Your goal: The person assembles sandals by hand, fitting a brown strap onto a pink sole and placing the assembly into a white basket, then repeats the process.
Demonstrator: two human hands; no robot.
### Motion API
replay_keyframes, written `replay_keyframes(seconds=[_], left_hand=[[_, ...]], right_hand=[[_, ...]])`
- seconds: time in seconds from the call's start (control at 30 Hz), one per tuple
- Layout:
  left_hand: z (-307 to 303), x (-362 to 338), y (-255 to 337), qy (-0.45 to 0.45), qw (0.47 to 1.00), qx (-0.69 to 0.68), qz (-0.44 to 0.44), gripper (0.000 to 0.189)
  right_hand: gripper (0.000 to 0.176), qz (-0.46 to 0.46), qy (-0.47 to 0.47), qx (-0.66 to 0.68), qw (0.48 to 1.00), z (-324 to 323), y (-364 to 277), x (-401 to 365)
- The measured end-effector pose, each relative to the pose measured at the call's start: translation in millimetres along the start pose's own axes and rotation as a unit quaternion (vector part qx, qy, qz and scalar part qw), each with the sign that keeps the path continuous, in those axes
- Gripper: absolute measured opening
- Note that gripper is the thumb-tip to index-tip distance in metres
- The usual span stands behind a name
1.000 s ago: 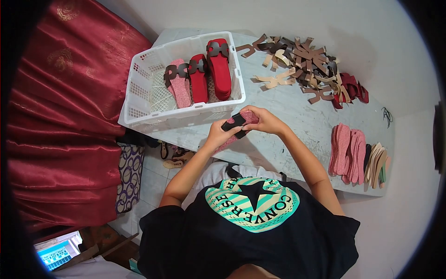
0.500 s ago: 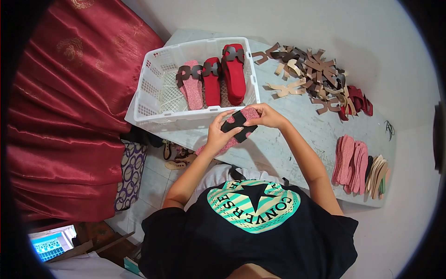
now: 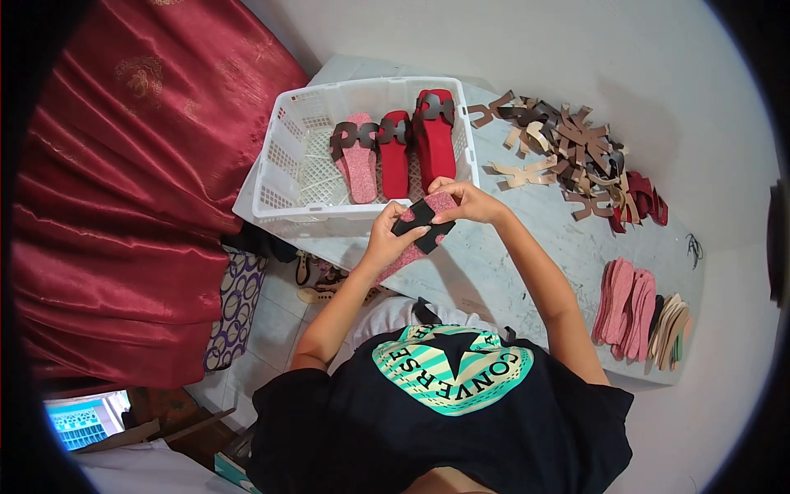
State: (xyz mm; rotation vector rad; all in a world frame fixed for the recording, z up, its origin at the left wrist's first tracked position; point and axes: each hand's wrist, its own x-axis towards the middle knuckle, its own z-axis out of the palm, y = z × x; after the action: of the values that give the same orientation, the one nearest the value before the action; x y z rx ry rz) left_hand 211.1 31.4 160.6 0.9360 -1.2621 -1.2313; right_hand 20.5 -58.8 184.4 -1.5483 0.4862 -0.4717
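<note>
The pink insole point(image 3: 409, 253), glittery on its face, is held just above the near edge of the table point(image 3: 527, 226), right in front of the white basket point(image 3: 280, 169); a black strap point(image 3: 422, 224) lies across its middle, touching it; the left hand point(image 3: 385, 239) grips the insole from the near side, fingers curled and thumb pinching down on the strap; the right hand point(image 3: 467, 204) closes over the far end of the insole, its fingertips pressed against the strap's other side; the two hands sit close together, almost touching; just beyond them, the basket holds three finished sandals side by side, a pink sandal point(image 3: 359, 165) on the left, a red sandal point(image 3: 395, 160) in the middle and a thicker stack of red sandals point(image 3: 436, 144) on the right, each with a dark strap across its upper part; further right on the table lies a loose pile of cut straps point(image 3: 568, 140) in brown, tan and dark red; nearer the table's right corner stands a row of pink soles point(image 3: 624, 300) on edge, with a few beige soles point(image 3: 671, 317) just beside them; a red curtain point(image 3: 123, 206) hangs along the left; some footwear point(image 3: 317, 288) rests on the floor under the table's edge.
</note>
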Motion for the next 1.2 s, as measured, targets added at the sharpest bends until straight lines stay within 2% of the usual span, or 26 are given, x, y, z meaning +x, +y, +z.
replay_keyframes(seconds=[0.07,0.2,0.33,0.4,0.43,0.47,0.53,0.57,0.6,0.7,0.77,0.83,0.87,0.93,1.0,1.07,1.1,1.2], left_hand=[[-2.9,2.7,5.8,0.007,0.999,-0.046,-0.028,0.03],[-15.5,9.7,-0.4,0.011,0.999,-0.037,-0.014,0.03],[-24.5,22.5,-0.7,0.055,0.998,-0.027,0.003,0.029],[-29.5,33.0,6.1,0.074,0.996,-0.044,0.008,0.029],[-31.8,39.5,13.2,0.087,0.994,-0.067,0.004,0.028],[-34.1,46.3,20.7,0.1,0.991,-0.09,0.0,0.028],[-43.4,63.2,28.2,0.114,0.989,-0.095,0.02,0.025],[-51.0,74.5,27.9,0.128,0.987,-0.089,0.024,0.024],[-58.7,86.0,27.7,0.142,0.986,-0.083,0.029,0.024],[-87.0,119.3,16.9,0.182,0.971,-0.15,-0.03,0.031],[-107.9,141.8,2.2,0.194,0.966,-0.168,-0.038,0.033],[-129.8,162.8,-21.9,0.226,0.945,-0.203,-0.124,0.039],[-136.8,170.9,-29.5,0.226,0.945,-0.203,-0.12,0.039],[-144.7,184.8,-39.6,0.258,0.928,-0.206,-0.172,0.041],[-155.0,196.3,-64.1,0.28,0.929,-0.178,-0.162,0.042],[-170.7,206.2,-101.3,0.296,0.922,-0.16,-0.191,0.041],[-176.0,209.1,-118.0,0.318,0.918,-0.135,-0.193,0.04],[-181.8,213.8,-135.8,0.353,0.897,-0.137,-0.228,0.04]], right_hand=[[0.03,-0.01,-0.002,-0.015,1.0,-1.4,-3.8,7.1],[0.03,-0.041,0.0,-0.051,0.998,-3.7,-12.1,23.8],[0.031,-0.063,0.019,-0.031,0.997,-4.1,-15.2,42.1],[0.031,-0.007,0.098,-0.04,0.994,-2.0,-25.1,50.4],[0.033,-0.11,0.119,-0.092,0.982,-4.3,-17.5,59.9],[0.033,-0.113,0.117,-0.092,0.982,-3.4,-16.1,67.7],[0.037,-0.143,0.189,0.089,0.967,1.4,-16.4,85.7],[0.045,-0.157,0.196,0.068,0.966,-0.1,-13.8,96.0],[0.045,-0.16,0.193,0.069,0.966,0.5,-18.1,102.9],[0.053,-0.115,0.244,0.144,0.952,5.1,-28.9,120.7],[0.053,-0.106,0.252,0.131,0.953,-0.4,-17.5,136.9],[0.051,-0.089,0.264,0.105,0.955,-6.6,-3.7,154.6],[0.051,-0.093,0.261,0.104,0.955,-10.2,2.9,163.1],[0.05,-0.051,0.241,0.066,0.967,-17.0,20.2,179.7],[0.049,-0.087,0.251,-0.037,0.963,-26.5,65.6,203.3],[0.048,-0.077,0.251,-0.262,0.929,-24.4,62.3,204.5],[0.046,-0.083,0.254,-0.261,0.928,-20.7,68.2,210.0],[0.045,-0.078,0.22,-0.381,0.895,-15.3,89.3,218.1]])
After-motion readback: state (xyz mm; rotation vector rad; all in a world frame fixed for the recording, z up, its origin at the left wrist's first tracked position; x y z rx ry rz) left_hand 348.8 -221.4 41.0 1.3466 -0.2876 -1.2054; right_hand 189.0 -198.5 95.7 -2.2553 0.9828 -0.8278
